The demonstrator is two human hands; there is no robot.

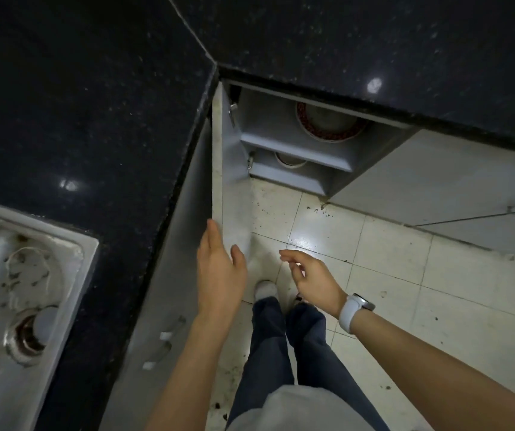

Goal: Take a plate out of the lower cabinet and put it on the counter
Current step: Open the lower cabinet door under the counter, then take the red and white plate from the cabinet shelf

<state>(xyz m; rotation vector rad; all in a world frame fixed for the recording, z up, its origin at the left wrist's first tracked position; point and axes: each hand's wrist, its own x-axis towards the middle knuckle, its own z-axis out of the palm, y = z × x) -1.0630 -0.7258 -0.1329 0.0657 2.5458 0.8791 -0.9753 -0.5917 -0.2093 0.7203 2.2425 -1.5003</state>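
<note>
The black speckled counter [374, 42] wraps the corner above me, with the steel sink [16, 290] set into it on my left. Below the corner the lower cabinet [296, 150] stands with its door [218, 169] swung wide. A red-rimmed plate [327, 126] sits on the upper shelf, another dish [290, 161] below it. My left hand [218, 275] is flat and empty against the door's edge; my right hand [315, 281], loosely curled, holds nothing.
</note>
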